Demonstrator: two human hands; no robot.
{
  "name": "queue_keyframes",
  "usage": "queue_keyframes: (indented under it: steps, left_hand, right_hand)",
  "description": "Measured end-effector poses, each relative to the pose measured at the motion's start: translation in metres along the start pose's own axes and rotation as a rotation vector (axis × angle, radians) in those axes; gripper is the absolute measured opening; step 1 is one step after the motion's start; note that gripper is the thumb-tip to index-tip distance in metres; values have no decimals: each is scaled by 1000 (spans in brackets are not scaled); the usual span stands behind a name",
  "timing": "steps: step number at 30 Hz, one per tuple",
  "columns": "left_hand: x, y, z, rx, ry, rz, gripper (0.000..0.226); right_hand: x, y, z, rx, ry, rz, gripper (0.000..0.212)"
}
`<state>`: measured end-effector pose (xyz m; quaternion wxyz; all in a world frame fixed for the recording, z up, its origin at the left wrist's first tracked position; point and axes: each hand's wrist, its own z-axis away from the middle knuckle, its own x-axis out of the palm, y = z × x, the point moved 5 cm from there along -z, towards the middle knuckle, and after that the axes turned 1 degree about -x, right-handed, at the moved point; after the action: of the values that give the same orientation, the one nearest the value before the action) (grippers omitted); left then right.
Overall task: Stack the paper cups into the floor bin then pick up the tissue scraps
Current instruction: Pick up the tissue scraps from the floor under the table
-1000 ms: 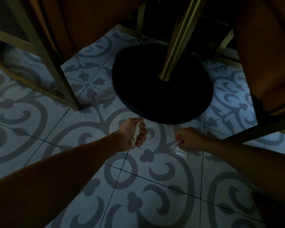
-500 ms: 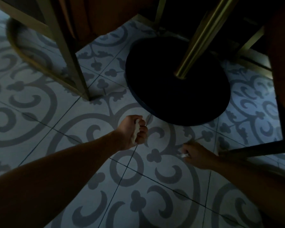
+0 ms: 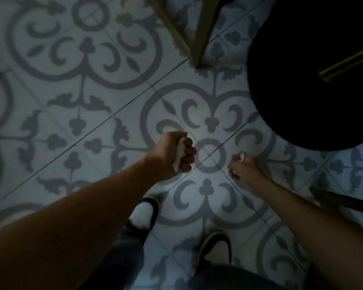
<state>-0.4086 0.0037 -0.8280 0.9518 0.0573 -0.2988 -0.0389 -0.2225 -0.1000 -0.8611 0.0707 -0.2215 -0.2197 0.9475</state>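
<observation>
On the far left there is only patterned tile floor [image 3: 50, 122], grey scrolls on pale ground, with no loose scrap that can be made out in the dim light. Toward the middle, the left hand [image 3: 173, 155] hangs above the floor in a closed fist, its grip wrapped around a wad of white tissue scraps [image 3: 179, 152] that shows between the curled fingers and the palm. Below it two shoes [image 3: 144, 212] stand on the tiles. Further right, the right hand [image 3: 242, 167] is low near the floor, fingers bent inward, its grip narrow and pinched on a small white tissue bit [image 3: 242, 155] at the fingertips; whether that bit is clear of the tile cannot be told. Behind, a gold chair leg [image 3: 199, 38] meets the floor, and at the upper right sits the round black table base [image 3: 302, 91] with its brass post [image 3: 348, 61]. No bin or cups are in view.

The tissue looks feather-light, soft and easily torn, likely to flutter or slip from a loose hold. It is best pinched at a raised crumple or edge with the fingertips, then balled into the palm.
</observation>
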Motion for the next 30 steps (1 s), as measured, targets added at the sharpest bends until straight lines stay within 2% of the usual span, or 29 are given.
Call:
queue_keyframes:
  steps: [4,8,14,25,30]
  left_hand:
    - [3,-5,93,20,52,113,29]
    - [31,0,187,48,87,175,31]
    - [99,20,305,69,76,241,31]
    - [238,40,429,16,-75,136,29]
    - [320,49,470,20,-215,-51,34]
  right_hand:
    - [17,-49,85,0,-96,-228,34]
    - [19,-101,176,77,-197,-405,21]
    - [-12,-172,299,116,-233,-606,15]
    - [-125,-231,462,51,-49,-784,10]
    - [-180,-242,537,-11,51,-1025,20]
